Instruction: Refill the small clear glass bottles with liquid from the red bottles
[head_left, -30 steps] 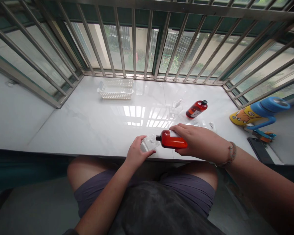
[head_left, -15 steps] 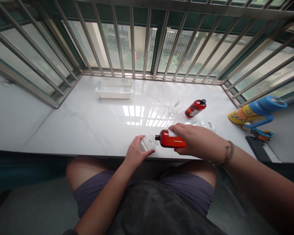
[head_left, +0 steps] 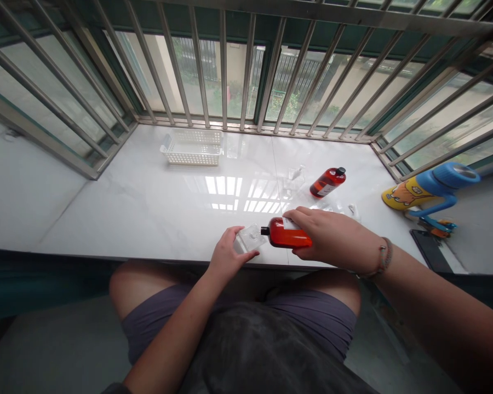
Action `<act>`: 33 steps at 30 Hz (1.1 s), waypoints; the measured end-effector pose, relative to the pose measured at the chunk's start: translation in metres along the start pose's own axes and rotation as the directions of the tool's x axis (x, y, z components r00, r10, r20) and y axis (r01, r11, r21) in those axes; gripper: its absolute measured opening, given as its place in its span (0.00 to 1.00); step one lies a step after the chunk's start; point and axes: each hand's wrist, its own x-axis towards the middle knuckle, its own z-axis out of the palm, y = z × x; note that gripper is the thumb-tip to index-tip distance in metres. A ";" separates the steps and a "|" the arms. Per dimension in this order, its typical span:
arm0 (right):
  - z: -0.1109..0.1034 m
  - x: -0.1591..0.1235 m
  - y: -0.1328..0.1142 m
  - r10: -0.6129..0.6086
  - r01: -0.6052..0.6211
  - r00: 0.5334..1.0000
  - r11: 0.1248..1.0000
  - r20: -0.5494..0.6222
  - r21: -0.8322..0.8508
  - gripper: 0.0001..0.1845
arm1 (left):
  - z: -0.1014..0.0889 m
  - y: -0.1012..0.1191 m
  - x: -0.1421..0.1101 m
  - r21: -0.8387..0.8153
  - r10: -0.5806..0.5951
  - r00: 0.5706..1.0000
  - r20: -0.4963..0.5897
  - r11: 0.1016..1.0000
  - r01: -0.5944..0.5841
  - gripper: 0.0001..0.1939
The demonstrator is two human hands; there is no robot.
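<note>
**Orange-red plastic bottle (head_left: 286,233) lies on its side under the right hand (head_left: 331,238)**

The right hand is closed over the top of the bottle near the front edge of a white marble-look counter (head_left: 143,224), its fingers on a white label at the bottle's upper side. The black-capped neck points left and comes just beside a small, transparent plastic piece (head_left: 250,238), though I cannot tell whether they touch. The left hand (head_left: 230,253) holds that piece in a narrow grip, fingers curled over it. A braided cord bracelet (head_left: 381,259) circles the right wrist.

Farther back, a second orange-red bottle with a black cap and white label (head_left: 327,183) lies tilted on the counter, beside a clear plastic item (head_left: 293,180). Small clear plastic scraps (head_left: 337,208) lie nearer the right hand. A white perforated plastic basket (head_left: 191,148) sits against the window end, behind which run steel security bars (head_left: 246,71). To the right are a yellow-and-blue cartoon-printed object (head_left: 419,187) and a black phone (head_left: 429,250).
</note>
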 end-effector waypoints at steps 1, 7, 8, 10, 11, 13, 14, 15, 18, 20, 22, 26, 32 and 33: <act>0.000 0.000 0.000 0.000 0.000 1.000 1.000 0.001 -0.001 0.29 | 0.000 0.000 0.000 0.000 0.000 1.000 -0.001 1.000 0.000 0.37; 0.001 0.000 -0.001 0.003 -0.003 1.000 1.000 0.012 -0.002 0.29 | 0.000 -0.001 0.000 0.006 0.009 1.000 -0.004 1.000 -0.009 0.36; 0.001 0.000 0.000 0.004 -0.004 1.000 1.000 0.014 -0.003 0.29 | 0.000 -0.001 0.000 0.007 0.009 1.000 -0.005 1.000 -0.009 0.36; 0.001 0.000 0.000 0.003 -0.003 1.000 1.000 0.018 -0.006 0.29 | 0.000 -0.001 0.000 0.007 0.006 1.000 -0.005 1.000 -0.006 0.36; 0.001 -0.001 0.000 0.003 -0.003 1.000 1.000 0.020 -0.006 0.29 | 0.000 -0.001 0.000 0.005 0.005 1.000 -0.004 1.000 -0.005 0.36; 0.002 -0.001 0.000 0.005 -0.005 1.000 1.000 0.023 -0.006 0.30 | 0.000 0.000 0.000 0.003 0.002 1.000 -0.001 1.000 -0.002 0.36; 0.002 -0.001 0.001 0.006 -0.006 1.000 1.000 0.023 -0.005 0.29 | 0.000 0.000 0.000 0.002 0.002 1.000 0.001 1.000 -0.002 0.36; 0.002 -0.001 0.001 0.006 -0.006 1.000 1.000 0.024 -0.004 0.29 | 0.000 0.000 0.000 0.001 0.004 1.000 0.001 1.000 -0.004 0.36; 0.002 -0.001 0.001 0.005 -0.005 1.000 1.000 0.024 -0.001 0.29 | 0.000 -0.001 0.000 0.000 0.016 1.000 -0.004 1.000 -0.016 0.37; 0.003 -0.001 0.001 0.006 -0.006 1.000 1.000 0.021 0.000 0.29 | 0.001 -0.001 0.000 0.001 0.023 1.000 -0.008 1.000 -0.023 0.36; 0.003 -0.001 0.001 0.008 -0.008 1.000 1.000 0.017 0.000 0.30 | 0.001 -0.002 0.001 0.003 0.026 1.000 -0.009 1.000 -0.026 0.36; 0.003 -0.001 0.002 0.013 -0.013 1.000 1.000 0.019 -0.002 0.30 | 0.001 -0.004 0.000 0.003 0.024 1.000 -0.004 1.000 -0.024 0.37; 0.003 -0.001 0.001 0.019 -0.019 1.000 1.000 0.025 -0.011 0.29 | 0.001 -0.003 0.000 0.007 0.014 1.000 0.003 1.000 -0.014 0.36; 0.002 -0.001 0.001 0.021 -0.020 0.999 1.000 0.027 -0.012 0.29 | 0.001 -0.003 0.000 0.007 0.012 1.000 0.003 1.000 -0.012 0.36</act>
